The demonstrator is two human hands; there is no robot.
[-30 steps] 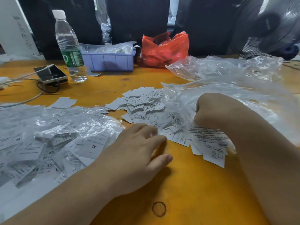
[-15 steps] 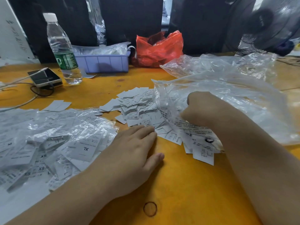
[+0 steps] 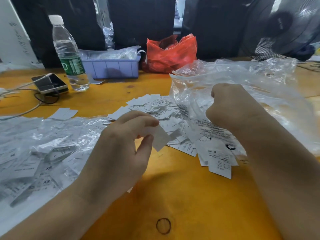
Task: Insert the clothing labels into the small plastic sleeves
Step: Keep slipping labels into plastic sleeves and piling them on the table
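My left hand [image 3: 121,149] is raised above the table and pinches a small white clothing label [image 3: 160,138] between thumb and fingers. Loose white labels [image 3: 152,108] lie in a heap on the orange table [image 3: 181,196] just beyond it. My right hand [image 3: 230,108] is curled in a fist, gripping a small clear plastic sleeve [image 3: 216,144] with black print that hangs below it over the labels. A pile of filled sleeves [image 3: 38,153] showing size letters covers the left side of the table.
A big crumpled clear bag [image 3: 259,87] lies behind my right hand. At the back stand a water bottle [image 3: 69,56], a phone [image 3: 50,83] with cables, a lilac bin [image 3: 110,66], a red plastic bag [image 3: 171,52] and a black fan [image 3: 284,28].
My left hand lifted off the table and now pinches a label. My right hand rose a little with the sleeve, staying curled.
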